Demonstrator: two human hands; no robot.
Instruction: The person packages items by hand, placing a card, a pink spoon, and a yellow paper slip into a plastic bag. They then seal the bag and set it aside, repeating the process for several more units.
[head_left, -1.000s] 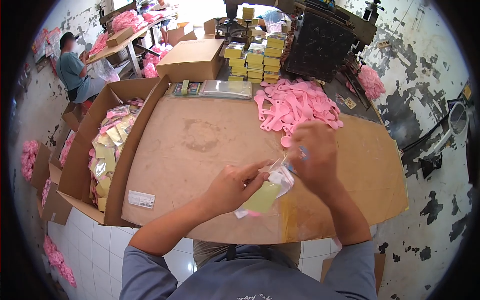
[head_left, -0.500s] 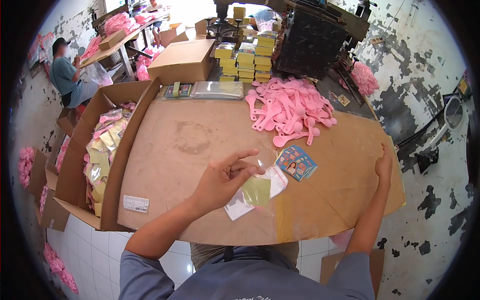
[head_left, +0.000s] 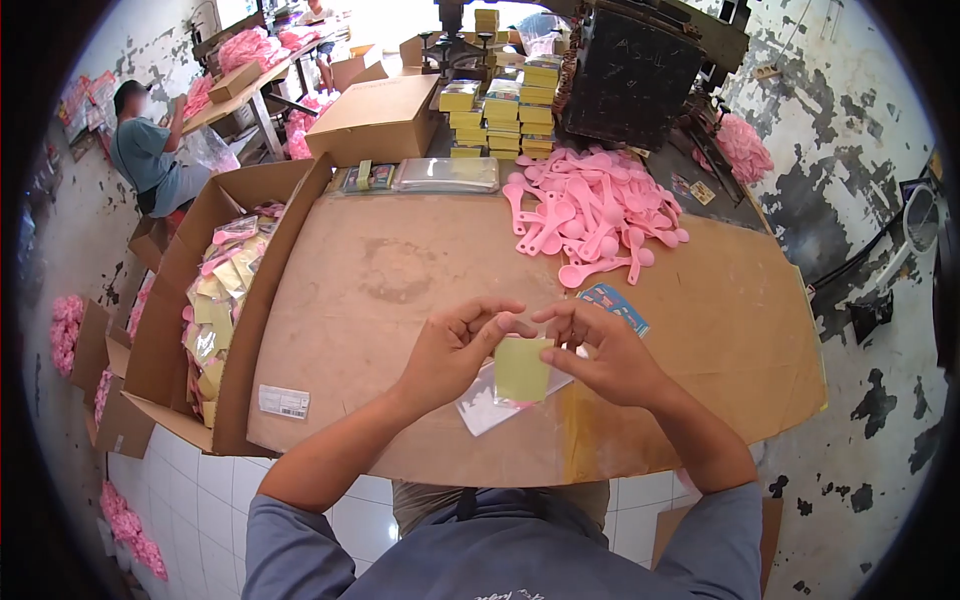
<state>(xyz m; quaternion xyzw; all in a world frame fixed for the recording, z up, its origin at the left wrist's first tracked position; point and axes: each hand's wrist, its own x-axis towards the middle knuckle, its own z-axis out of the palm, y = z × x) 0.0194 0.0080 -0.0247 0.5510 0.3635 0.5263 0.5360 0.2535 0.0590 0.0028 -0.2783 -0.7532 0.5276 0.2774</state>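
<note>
My left hand (head_left: 465, 345) is pinched at the upper left of a small clear plastic bag with a yellow-green card (head_left: 521, 370) in it. At the bag's upper right, my right hand (head_left: 605, 350) has its thumb and bent fingers on the edge. The bag is held up over the table. Beneath it lie more clear plastic bags (head_left: 483, 408) with white parts. A fan of blue printed cards (head_left: 617, 306) lies just beyond my right hand, partly hidden by it. Farther back is a heap of pink plastic scoops (head_left: 598, 210).
A long open carton (head_left: 290, 250) on the left holds several filled bags. At the back are a closed carton (head_left: 370, 115), stacked yellow-edged cards (head_left: 500, 115), a pile of clear bags (head_left: 447, 175) and a black machine (head_left: 630, 80). A person (head_left: 150, 150) sits far left.
My right hand has come in from the table's right side to the bag. My left hand still holds the bag, now raised nearer upright. The view has shifted slightly.
</note>
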